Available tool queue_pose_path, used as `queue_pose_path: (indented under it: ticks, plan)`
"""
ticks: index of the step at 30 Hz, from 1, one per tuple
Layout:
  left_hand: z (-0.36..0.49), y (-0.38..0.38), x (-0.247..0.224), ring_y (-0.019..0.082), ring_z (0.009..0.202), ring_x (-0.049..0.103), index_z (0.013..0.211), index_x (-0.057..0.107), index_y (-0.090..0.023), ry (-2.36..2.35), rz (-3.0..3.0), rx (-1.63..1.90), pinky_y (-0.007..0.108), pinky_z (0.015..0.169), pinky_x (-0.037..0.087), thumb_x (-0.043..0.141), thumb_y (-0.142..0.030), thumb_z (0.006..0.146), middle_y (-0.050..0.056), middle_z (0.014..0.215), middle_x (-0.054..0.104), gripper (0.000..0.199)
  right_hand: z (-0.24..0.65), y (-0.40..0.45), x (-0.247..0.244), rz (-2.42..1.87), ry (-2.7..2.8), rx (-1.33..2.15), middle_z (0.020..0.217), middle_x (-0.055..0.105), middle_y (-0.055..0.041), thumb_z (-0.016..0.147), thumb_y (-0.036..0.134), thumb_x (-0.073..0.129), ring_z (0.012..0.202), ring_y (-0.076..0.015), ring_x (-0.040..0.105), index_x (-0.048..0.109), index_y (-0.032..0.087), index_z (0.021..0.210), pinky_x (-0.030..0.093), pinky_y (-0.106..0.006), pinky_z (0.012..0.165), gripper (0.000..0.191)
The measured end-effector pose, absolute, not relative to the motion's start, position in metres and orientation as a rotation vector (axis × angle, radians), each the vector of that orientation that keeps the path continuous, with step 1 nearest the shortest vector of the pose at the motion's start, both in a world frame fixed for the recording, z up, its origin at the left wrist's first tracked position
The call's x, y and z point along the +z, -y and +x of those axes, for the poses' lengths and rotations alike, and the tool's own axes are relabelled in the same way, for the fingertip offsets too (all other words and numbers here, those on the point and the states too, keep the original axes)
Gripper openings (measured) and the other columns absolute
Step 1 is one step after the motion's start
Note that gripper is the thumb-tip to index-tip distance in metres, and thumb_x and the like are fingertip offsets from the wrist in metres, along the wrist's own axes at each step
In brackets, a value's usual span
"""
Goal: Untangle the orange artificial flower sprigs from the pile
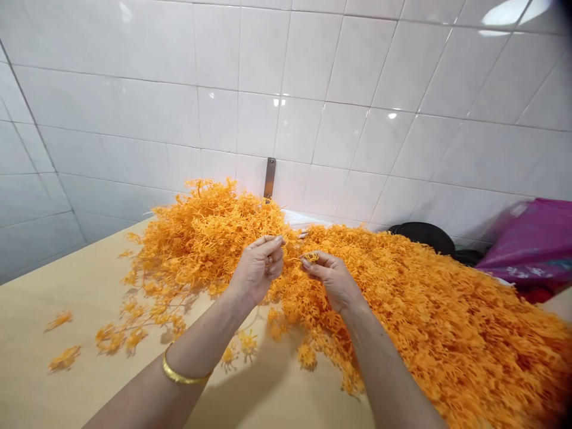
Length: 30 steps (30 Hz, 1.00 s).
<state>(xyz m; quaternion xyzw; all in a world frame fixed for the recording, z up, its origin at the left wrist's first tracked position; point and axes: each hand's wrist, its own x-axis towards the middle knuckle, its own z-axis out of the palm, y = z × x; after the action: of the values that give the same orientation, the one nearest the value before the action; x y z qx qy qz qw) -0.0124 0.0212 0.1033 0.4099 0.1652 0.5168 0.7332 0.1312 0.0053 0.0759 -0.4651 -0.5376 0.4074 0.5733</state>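
My left hand (pixel 258 269) is closed, thumb and forefinger pinched together above the middle of the orange heap; what lies between the fingertips is too small to make out. A gold bangle (pixel 181 374) circles that wrist. Facing it, my right hand (pixel 333 279) pinches a small orange plastic flower piece (pixel 311 257) with thin, curling prongs. Behind my left hand rises a loose pile of orange flower stems (pixel 210 232). A larger mass of loose orange flower pieces (pixel 447 316) spreads under and beyond my right hand. Some flowers on stems (pixel 246 342) show beside my left forearm.
The pale wooden tabletop (pixel 27 322) meets a white tiled wall (pixel 134 113). A metal bracket (pixel 270 179) is fixed to the wall behind the pile. Black round lids or dishes (pixel 424 235) and a purple bag (pixel 529 238) stand at the back right. Stray flower pieces (pixel 64 358) lie at left.
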Motion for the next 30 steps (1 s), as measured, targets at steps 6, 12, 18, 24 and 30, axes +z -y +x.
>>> queue_pose_path:
  ticks: [6,12,18,24,30]
  plan:
    - [-0.007,-0.024,0.094,0.001,0.033,0.022,0.062,0.041,-0.016,-0.574,0.977,1.102,0.017,0.036,0.011,0.066,-0.017,0.057,-0.009,0.041,0.032,0.026,0.138,-0.003,0.082,-1.106,1.158,0.889,0.054,0.044,0.0043,0.058,0.035,0.066,0.049,-0.0072,0.033,0.054,0.017,0.059,0.025,-0.021,0.048,0.022]
    - [0.002,-0.019,0.082,0.001,0.032,0.023,0.08,0.051,-0.016,-0.746,1.14,0.886,0.017,0.036,0.012,0.066,-0.014,0.052,-0.008,0.043,0.043,0.032,0.125,-0.002,0.079,-0.984,1.118,1.076,0.055,0.046,0.0046,0.059,0.029,0.065,0.049,-0.0062,0.037,0.052,0.016,0.06,0.027,-0.02,0.047,0.018]
    - [0.007,-0.017,0.077,0.003,0.034,0.033,0.071,0.056,-0.013,-0.819,1.28,0.88,0.017,0.037,0.019,0.057,-0.01,0.056,-0.002,0.046,0.052,0.015,0.123,-0.001,0.079,-1.034,1.148,1.117,0.056,0.049,0.0036,0.059,0.032,0.065,0.047,-0.0071,0.042,0.055,0.016,0.064,0.031,-0.02,0.044,0.02]
    - [0.007,-0.03,0.065,0.005,0.035,0.036,0.059,0.055,-0.013,-0.838,1.324,0.958,0.017,0.036,0.021,0.061,-0.021,0.059,0.0,0.043,0.051,0.01,0.133,0.0,0.085,-1.119,1.092,1.131,0.062,0.052,0.0,0.068,0.049,0.053,0.052,-0.0082,0.046,0.057,0.016,0.074,0.035,-0.02,0.048,0.034]
    - [0.002,-0.034,0.069,0.002,0.031,0.027,0.06,0.053,-0.013,-0.792,1.244,1.062,0.016,0.034,0.016,0.063,-0.025,0.059,-0.001,0.044,0.051,0.016,0.138,0.005,0.093,-1.323,1.304,0.965,0.063,0.051,-0.0012,0.068,0.055,0.05,0.054,-0.0095,0.045,0.055,0.015,0.069,0.032,-0.021,0.047,0.04]
